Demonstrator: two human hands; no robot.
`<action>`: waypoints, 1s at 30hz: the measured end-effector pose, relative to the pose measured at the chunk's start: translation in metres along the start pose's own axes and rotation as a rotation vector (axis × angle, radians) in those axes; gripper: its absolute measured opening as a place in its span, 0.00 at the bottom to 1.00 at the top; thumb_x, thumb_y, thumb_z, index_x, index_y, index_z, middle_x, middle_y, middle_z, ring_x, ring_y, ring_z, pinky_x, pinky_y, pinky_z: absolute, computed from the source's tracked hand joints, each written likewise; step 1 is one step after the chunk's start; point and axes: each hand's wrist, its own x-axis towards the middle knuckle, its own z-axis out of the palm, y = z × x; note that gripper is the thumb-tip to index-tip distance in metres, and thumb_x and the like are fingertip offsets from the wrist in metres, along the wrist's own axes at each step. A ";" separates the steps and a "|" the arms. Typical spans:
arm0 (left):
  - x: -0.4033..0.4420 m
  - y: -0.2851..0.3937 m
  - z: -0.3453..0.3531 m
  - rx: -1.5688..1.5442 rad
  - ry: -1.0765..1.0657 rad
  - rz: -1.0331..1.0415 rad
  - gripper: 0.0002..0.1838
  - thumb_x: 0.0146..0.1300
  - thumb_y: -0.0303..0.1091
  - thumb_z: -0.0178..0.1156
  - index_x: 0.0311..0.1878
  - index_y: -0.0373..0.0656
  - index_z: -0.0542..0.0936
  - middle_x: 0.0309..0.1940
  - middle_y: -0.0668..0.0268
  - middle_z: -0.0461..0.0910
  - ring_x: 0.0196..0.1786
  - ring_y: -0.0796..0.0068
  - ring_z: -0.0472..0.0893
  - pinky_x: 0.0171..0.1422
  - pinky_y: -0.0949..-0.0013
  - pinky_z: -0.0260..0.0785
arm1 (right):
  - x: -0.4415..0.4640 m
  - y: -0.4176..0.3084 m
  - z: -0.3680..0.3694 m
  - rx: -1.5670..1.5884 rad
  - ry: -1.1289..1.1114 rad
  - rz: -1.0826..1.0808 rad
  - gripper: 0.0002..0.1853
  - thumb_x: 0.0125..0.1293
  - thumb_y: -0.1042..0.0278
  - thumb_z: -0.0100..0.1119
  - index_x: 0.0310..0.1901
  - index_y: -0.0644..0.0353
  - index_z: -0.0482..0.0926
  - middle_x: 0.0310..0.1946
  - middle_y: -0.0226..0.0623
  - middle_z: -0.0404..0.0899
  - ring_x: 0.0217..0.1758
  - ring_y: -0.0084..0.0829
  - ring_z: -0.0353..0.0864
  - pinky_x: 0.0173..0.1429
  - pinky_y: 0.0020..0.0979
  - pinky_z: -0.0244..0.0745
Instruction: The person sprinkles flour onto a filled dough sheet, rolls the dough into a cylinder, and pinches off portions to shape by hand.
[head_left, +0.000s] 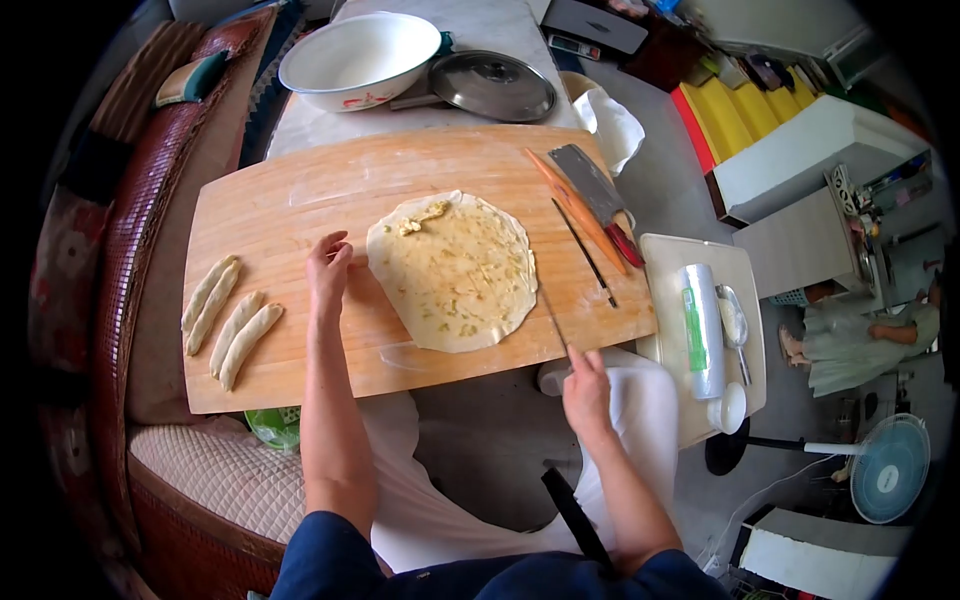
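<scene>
The right hand (587, 395) clasps a slender dark stick (554, 322) beside a round, cream dough sheet (455, 285) (likely floppy; support its rim), the left hand (328, 270) curled, its hold unclear.

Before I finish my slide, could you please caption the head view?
Left hand beside a dough sheet dotted with filling on a wooden board; right hand holding a thin stick.

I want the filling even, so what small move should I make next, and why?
Perhaps spread the clump of filling near the far edge of the dough with the thin stick in your right hand: it sits heaped there, while filling elsewhere looks thinly scattered.
</scene>
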 end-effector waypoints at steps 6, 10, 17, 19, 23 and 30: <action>0.009 -0.016 -0.006 -0.025 -0.041 0.059 0.19 0.65 0.32 0.61 0.57 0.37 0.80 0.40 0.64 0.82 0.39 0.78 0.79 0.42 0.74 0.73 | 0.084 0.041 0.010 -0.020 0.212 -0.160 0.21 0.70 0.77 0.46 0.64 0.57 0.71 0.46 0.49 0.71 0.47 0.51 0.76 0.53 0.46 0.72; 0.015 -0.025 -0.013 -0.070 -0.085 -0.015 0.19 0.67 0.30 0.61 0.59 0.36 0.78 0.42 0.63 0.81 0.43 0.75 0.80 0.46 0.74 0.75 | 0.147 0.067 0.041 0.243 0.177 0.124 0.14 0.70 0.75 0.48 0.56 0.57 0.74 0.44 0.46 0.72 0.47 0.47 0.76 0.52 0.45 0.73; 0.011 -0.027 -0.016 -0.055 -0.086 0.029 0.18 0.68 0.28 0.60 0.59 0.36 0.78 0.44 0.64 0.81 0.44 0.76 0.79 0.48 0.74 0.75 | 0.152 0.089 -0.036 -0.049 0.489 -0.274 0.15 0.58 0.79 0.58 0.48 0.57 0.80 0.39 0.40 0.76 0.46 0.43 0.77 0.49 0.43 0.75; 0.011 -0.035 -0.016 -0.046 -0.063 0.030 0.17 0.68 0.28 0.60 0.59 0.35 0.78 0.45 0.64 0.80 0.46 0.76 0.79 0.49 0.74 0.75 | 0.157 0.132 -0.069 -0.090 0.584 -0.176 0.11 0.57 0.79 0.57 0.41 0.57 0.83 0.39 0.41 0.78 0.46 0.45 0.78 0.49 0.43 0.75; 0.021 -0.053 -0.027 0.055 -0.053 0.091 0.17 0.68 0.28 0.60 0.59 0.35 0.78 0.47 0.63 0.80 0.48 0.75 0.78 0.52 0.73 0.75 | 0.164 0.272 -0.143 -0.228 0.653 0.104 0.07 0.57 0.73 0.61 0.36 0.53 0.87 0.38 0.42 0.83 0.44 0.46 0.82 0.48 0.43 0.77; 0.013 -0.052 -0.033 0.159 -0.043 0.132 0.18 0.69 0.29 0.58 0.60 0.37 0.78 0.49 0.64 0.80 0.49 0.75 0.78 0.54 0.73 0.73 | 0.168 0.392 -0.189 -0.335 0.299 0.620 0.10 0.60 0.58 0.63 0.41 0.45 0.88 0.42 0.43 0.86 0.47 0.46 0.85 0.51 0.44 0.80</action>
